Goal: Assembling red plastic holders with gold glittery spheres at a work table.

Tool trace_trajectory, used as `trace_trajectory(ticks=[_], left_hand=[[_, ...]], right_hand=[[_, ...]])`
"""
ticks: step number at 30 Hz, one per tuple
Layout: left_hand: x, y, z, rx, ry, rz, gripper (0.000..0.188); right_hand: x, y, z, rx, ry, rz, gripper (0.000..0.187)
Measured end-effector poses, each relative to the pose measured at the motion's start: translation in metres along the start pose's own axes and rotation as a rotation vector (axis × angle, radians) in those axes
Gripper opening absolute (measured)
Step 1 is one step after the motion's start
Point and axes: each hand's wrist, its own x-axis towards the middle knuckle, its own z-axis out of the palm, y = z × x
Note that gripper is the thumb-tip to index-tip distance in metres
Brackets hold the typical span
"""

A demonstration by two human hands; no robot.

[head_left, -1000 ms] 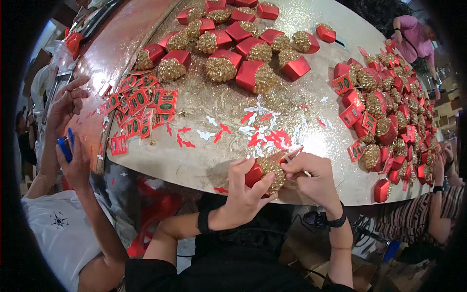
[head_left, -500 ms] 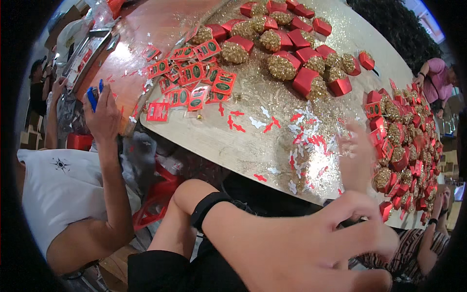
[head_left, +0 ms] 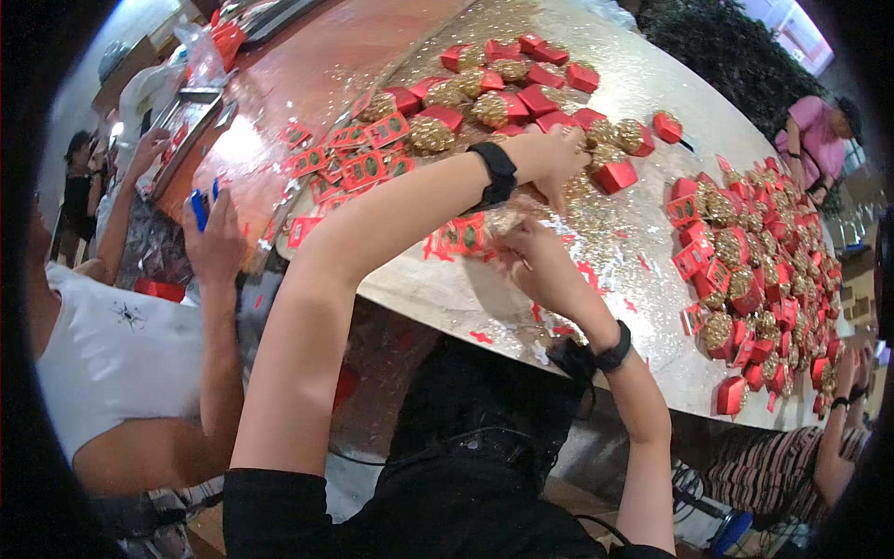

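My left hand [head_left: 555, 160] reaches over the near edge of a group of ornaments [head_left: 498, 108], each with a shiny red block and a gold glittery part. Its fingers are bent and partly blurred, so whether it holds anything is hidden. Just nearer to me, my right hand [head_left: 540, 265] is closed, thumb and fingers pinched at the edge of red cards [head_left: 461, 235] with dark ovals. Small red and white cross-shaped slips [head_left: 589, 275] lie around it. More red cards [head_left: 363, 170] are heaped beyond my left forearm.
A large pile of red-and-gold ornaments [head_left: 745, 252] covers the table's right side. Gold glitter is spread over the pale tabletop [head_left: 428, 303]. To the left, a co-worker's hand [head_left: 216, 238] holds a blue tool [head_left: 198, 209]. Other people are at the right edge.
My left hand has swung from low in front of me up to the ornaments. My right hand has moved left from the slips to the red cards. The view has shifted slightly.
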Motion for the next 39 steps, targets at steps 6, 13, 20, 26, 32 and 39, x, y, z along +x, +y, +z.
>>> trace_trajectory(ticks=[6, 13, 20, 26, 32, 39], left_hand=[[0.014, -0.015, 0.027, 0.020, 0.168, -0.004, 0.085], [-0.046, 0.053, -0.007, -0.587, 0.598, 0.020, 0.065], [-0.108, 0.125, -0.001, -0.819, 0.648, -0.172, 0.064], [-0.115, 0.139, 0.019, -0.852, 0.681, -0.188, 0.068], [-0.117, 0.141, 0.031, -0.807, 0.687, -0.157, 0.071], [-0.116, 0.144, 0.038, -0.728, 0.677, -0.136, 0.073]], right_hand=[[-0.100, 0.086, -0.012, 1.183, 0.118, 0.034, 0.028], [-0.109, 0.094, -0.003, 1.914, 0.802, -0.160, 0.023], [-0.091, 0.060, 0.001, 1.233, 0.825, -0.348, 0.024], [-0.093, 0.066, 0.008, 0.784, 0.803, -0.390, 0.017], [-0.099, 0.066, 0.004, 0.755, 0.742, -0.327, 0.013], [-0.107, 0.072, -0.006, 0.585, 0.699, -0.275, 0.015]])
